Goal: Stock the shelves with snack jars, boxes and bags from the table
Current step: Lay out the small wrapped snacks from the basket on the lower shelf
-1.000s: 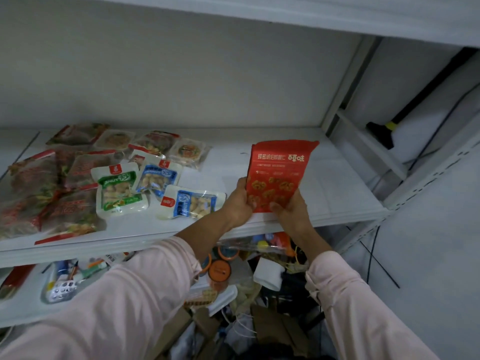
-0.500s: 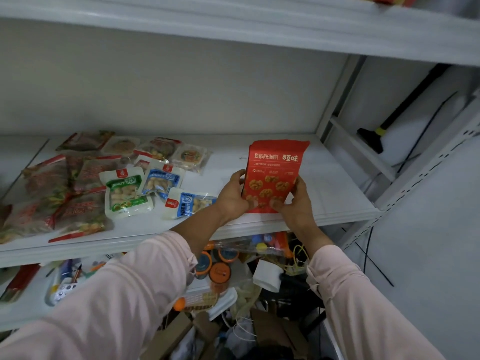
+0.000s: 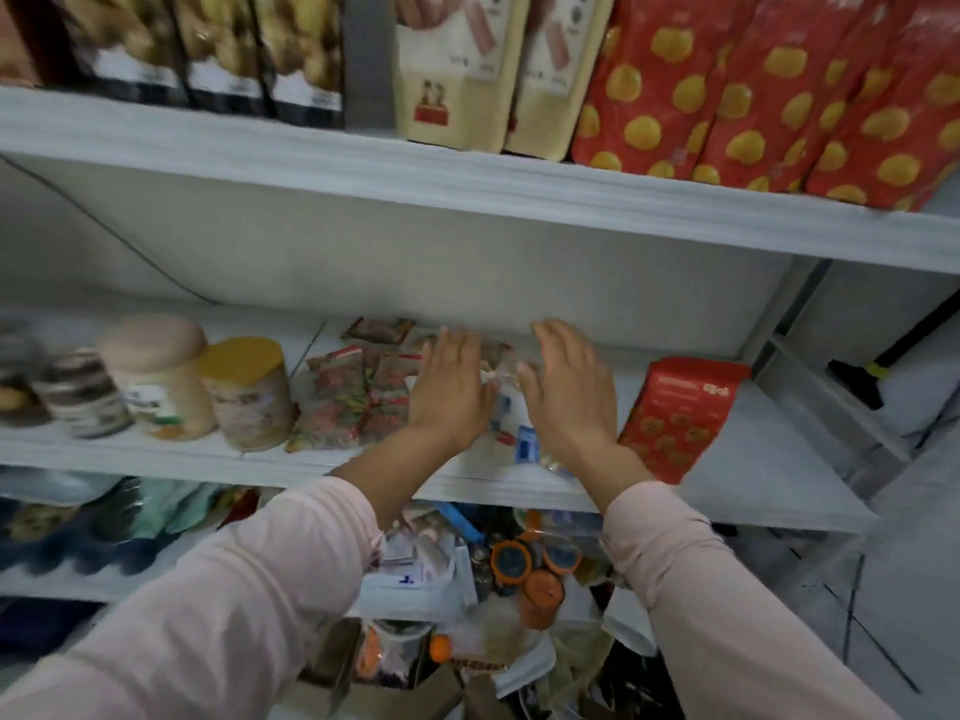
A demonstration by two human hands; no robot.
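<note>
A red snack bag (image 3: pixel 680 415) stands upright on the middle shelf (image 3: pixel 753 480), to the right of my hands. My left hand (image 3: pixel 449 389) and my right hand (image 3: pixel 569 392) hover flat, fingers spread, over small clear snack packets (image 3: pixel 511 423) lying on that shelf. Neither hand holds anything. More red patterned packets (image 3: pixel 345 402) lie just left of my left hand. The packets under my palms are partly hidden and blurred.
Several snack jars (image 3: pixel 249 394) stand at the shelf's left. The upper shelf (image 3: pixel 467 179) carries cream pouches (image 3: pixel 457 70) and red bags with yellow dots (image 3: pixel 769 90). Cluttered tubs and orange lids (image 3: pixel 524 569) lie below. A black broom handle (image 3: pixel 883 363) leans at the right.
Both hands let go of the red snack bag, which now stands on the shelf to the right. The hands moved left over the small packets. The camera tilted up, showing the upper shelf.
</note>
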